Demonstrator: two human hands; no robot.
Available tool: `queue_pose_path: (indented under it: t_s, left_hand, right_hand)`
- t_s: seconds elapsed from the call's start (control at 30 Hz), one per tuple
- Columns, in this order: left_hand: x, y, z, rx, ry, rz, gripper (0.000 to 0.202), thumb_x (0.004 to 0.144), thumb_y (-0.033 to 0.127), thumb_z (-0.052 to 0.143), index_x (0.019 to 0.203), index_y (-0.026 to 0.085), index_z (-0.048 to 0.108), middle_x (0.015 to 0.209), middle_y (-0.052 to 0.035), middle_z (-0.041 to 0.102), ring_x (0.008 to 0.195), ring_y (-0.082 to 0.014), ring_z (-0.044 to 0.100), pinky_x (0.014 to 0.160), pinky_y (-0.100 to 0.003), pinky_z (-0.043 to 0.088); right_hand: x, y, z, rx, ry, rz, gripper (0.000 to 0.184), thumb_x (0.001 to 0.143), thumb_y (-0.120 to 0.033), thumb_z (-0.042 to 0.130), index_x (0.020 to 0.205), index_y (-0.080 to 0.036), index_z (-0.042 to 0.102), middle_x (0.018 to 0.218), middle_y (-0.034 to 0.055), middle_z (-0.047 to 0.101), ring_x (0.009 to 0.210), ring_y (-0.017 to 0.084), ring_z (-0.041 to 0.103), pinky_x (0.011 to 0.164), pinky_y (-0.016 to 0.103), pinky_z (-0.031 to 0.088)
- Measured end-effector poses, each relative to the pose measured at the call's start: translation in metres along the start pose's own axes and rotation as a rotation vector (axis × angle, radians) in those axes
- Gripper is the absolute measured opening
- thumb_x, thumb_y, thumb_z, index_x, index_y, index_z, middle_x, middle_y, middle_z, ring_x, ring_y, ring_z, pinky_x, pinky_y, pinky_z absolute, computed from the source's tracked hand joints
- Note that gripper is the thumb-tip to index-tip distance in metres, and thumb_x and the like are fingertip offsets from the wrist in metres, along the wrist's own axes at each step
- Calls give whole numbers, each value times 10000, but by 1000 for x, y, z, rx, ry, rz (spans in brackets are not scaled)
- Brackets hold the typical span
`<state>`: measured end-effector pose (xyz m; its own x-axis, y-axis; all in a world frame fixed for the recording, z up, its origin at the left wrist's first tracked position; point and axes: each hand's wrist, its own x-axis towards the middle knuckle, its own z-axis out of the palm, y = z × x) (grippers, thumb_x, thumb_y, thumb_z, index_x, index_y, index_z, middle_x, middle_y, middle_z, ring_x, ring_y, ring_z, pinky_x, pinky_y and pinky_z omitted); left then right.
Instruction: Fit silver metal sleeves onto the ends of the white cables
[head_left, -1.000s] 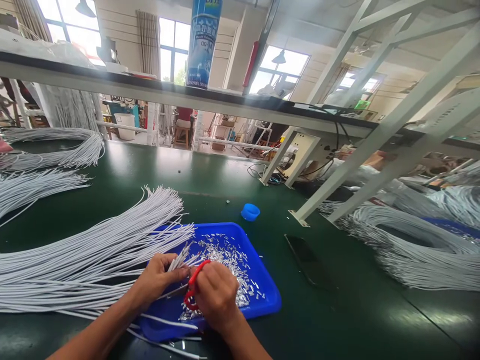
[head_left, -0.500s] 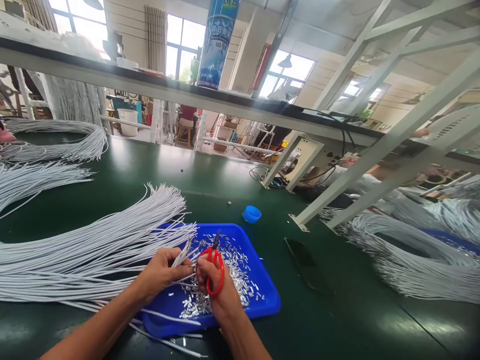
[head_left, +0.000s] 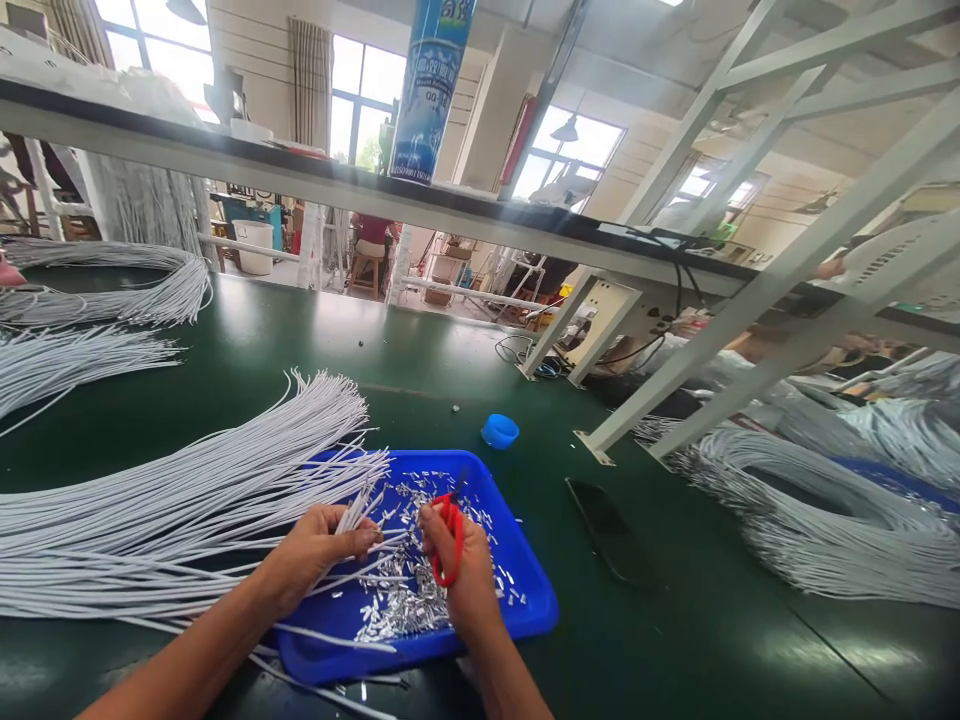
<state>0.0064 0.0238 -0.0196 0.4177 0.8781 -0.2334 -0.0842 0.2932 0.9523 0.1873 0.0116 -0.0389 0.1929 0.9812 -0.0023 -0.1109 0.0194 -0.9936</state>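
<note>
My left hand point(head_left: 330, 545) is closed on the ends of several white wires point(head_left: 358, 508), their tips sticking out past the fingers. A large bundle of the same wires point(head_left: 187, 490) fans in from the left. Red-handled scissors point(head_left: 448, 540) sit in my right hand point(head_left: 469, 575), with the dark blades pointing up and away. The thumb and fingertips of that hand are pinched together; whether they also hold some small piece, I cannot tell. Beneath both hands lies a blue tray point(head_left: 529, 590) strewn with small shiny metal pieces point(head_left: 405, 605).
A blue cap point(head_left: 500, 431) and a dark phone point(head_left: 607, 530) lie right of the tray. More wire coils rest at far left point(head_left: 165, 285) and right point(head_left: 840, 530). White metal legs point(head_left: 660, 360) carry a raised shelf with a spray can point(head_left: 431, 100).
My right hand with the scissors has moved right, away from the left hand, opening a gap between them. The left hand has shifted slightly left, still gripping the wires.
</note>
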Motion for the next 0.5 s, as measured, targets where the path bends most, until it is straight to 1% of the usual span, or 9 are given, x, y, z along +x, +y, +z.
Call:
queue_pose_path:
  t_s: [0.07,0.1,0.17,0.23,0.27,0.37,0.43,0.5]
  left_hand:
    - [1,0,1,11,12,-2,286,605,405,745,693,140,683,584,22,582,576,-110,448,600,-235,314]
    - [1,-1,2,26,18,-4,296,601,412,747,691,138,680,565,30,561,559,-104,427,585,-233,302]
    - [2,-2,3,67,31,6,320,598,428,744,691,130,678,539,38,524,543,-98,393,567,-232,280]
    - [2,-3,4,109,33,26,348,597,449,737,688,120,675,529,39,499,537,-98,371,557,-234,266]
    - [3,-3,4,126,30,34,359,599,460,731,687,117,671,528,38,491,536,-99,365,554,-235,264]
    - [4,-4,2,178,-11,40,366,630,478,703,668,119,649,543,30,482,547,-106,366,554,-237,274]
    - [5,-4,1,207,-45,37,357,662,477,679,620,128,620,558,24,490,560,-110,378,562,-235,290]
    - [4,-2,1,228,-58,35,363,688,476,657,578,135,599,562,19,498,567,-114,392,573,-235,305]
  right_hand:
    - [-3,3,2,-40,-80,19,364,705,-452,655,555,-162,496,483,-56,395,435,66,316,420,206,250]
    - [-4,4,4,-49,-113,6,343,690,-440,673,566,-155,526,493,-52,403,447,67,322,430,207,255]
    - [-7,2,5,-46,-165,-37,270,666,-402,701,696,-144,627,544,-42,436,488,77,354,463,210,286]
    - [-8,-3,6,-59,-209,-73,295,667,-382,701,850,-153,671,606,-24,484,535,93,397,496,218,316]
    - [-9,-5,6,-82,-224,-89,294,676,-379,693,867,-156,679,627,-15,503,551,99,409,507,221,325]
    - [-9,-7,6,-165,-230,-112,240,706,-383,661,732,-145,681,611,-11,508,545,96,397,502,218,322]
    - [-9,-5,6,-164,-227,-70,269,712,-399,650,651,-136,649,544,-30,461,506,83,361,470,207,297]
    - [-7,-2,5,-122,-242,2,295,710,-414,645,619,-134,617,487,-50,414,465,74,334,442,201,271]
